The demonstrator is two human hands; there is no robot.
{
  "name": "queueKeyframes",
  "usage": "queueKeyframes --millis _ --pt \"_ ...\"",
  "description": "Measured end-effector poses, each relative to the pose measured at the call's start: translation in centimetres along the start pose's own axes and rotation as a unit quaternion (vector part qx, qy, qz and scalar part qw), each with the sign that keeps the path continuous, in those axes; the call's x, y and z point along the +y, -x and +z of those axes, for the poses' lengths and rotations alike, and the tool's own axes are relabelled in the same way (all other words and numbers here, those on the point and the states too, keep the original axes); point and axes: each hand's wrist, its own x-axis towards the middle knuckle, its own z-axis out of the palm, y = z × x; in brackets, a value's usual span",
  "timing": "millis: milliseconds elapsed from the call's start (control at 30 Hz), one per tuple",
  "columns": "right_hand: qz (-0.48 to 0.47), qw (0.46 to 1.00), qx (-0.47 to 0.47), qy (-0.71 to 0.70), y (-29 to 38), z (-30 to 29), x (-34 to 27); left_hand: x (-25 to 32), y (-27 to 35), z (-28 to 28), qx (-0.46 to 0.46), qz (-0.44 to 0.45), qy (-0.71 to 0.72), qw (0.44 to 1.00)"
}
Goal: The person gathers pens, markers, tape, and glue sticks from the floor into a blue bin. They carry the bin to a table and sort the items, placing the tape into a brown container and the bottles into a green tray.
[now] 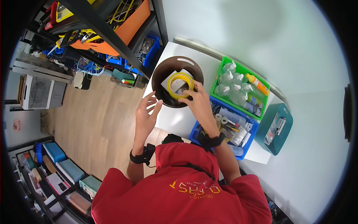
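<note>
My right hand (198,102) grips a roll of yellow tape (171,92) by its near right side, thumb and fingers on the ring. The roll is over the mouth of a round dark brown bin (194,67) with a slot handle in its rim. Inside the bin lie white boxes (167,81), partly hidden by the tape. My left hand (146,112) is at the bin's near left side, fingers apart, holding nothing. Both wrists carry black bands.
Right of the bin, a green basket (217,74) holds pump bottles, and a blue basket (251,144) holds tapes and pens. A teal bin (272,140) stands farther right. A black metal rack (105,29) with orange tool bins rises at the upper left.
</note>
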Motion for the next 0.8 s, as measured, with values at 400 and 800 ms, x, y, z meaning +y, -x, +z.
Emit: queueKeyframes --millis 400,800 --pt "0.121 0.988 -0.072 0.059 -4.9 8.6 1.2 -4.5 -3.8 -0.2 -0.023 0.034 0.006 0.999" --pt "0.054 0.997 -0.047 0.007 -2.9 4.0 1.8 -4.8 -3.8 -0.1 -0.043 0.084 -0.021 0.995"
